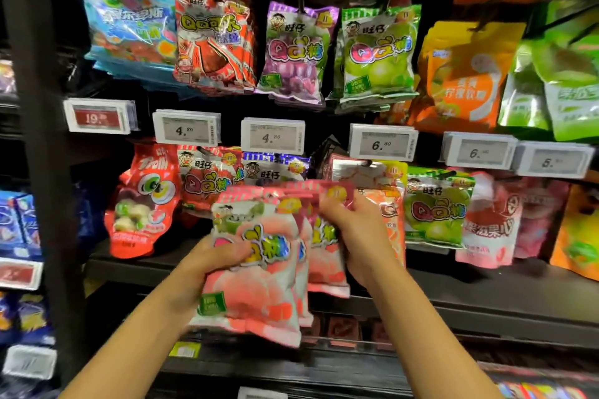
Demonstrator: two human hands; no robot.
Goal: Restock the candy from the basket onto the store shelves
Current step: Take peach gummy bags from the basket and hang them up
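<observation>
- Your left hand (223, 253) grips the front of a fanned stack of pink peach candy bags (259, 272); fingers curl across the face of the foremost bag, thumb side hidden behind the pack.
- Your right hand (353, 230) pinches the top edge of the rear bags in that stack, fingers curled over the pink header strip near the yellow round mark.
- The stack is held in the air in front of the lower row of hanging packs, between both hands; several bags overlap, exact count cannot be told.
- Behind the stack, a peg row holds a red strawberry bag (207, 178), a blue-topped bag (275, 168), an orange bag (385, 201) just beside your right hand, and a green apple bag (437, 207).
- A red eyeball candy bag (146, 204) hangs at the left end of that row.
- Upper row, left to right: blue bag (129, 26), red cola bag (210, 42), purple grape bag (295, 52), green apple bag (379, 52).
- White price tags (272, 136) run between the two rows; legible ones read 4.80, 4.20, 6.50.
- A black shelf (486, 288) runs under the lower row.
- The basket is out of view.
</observation>
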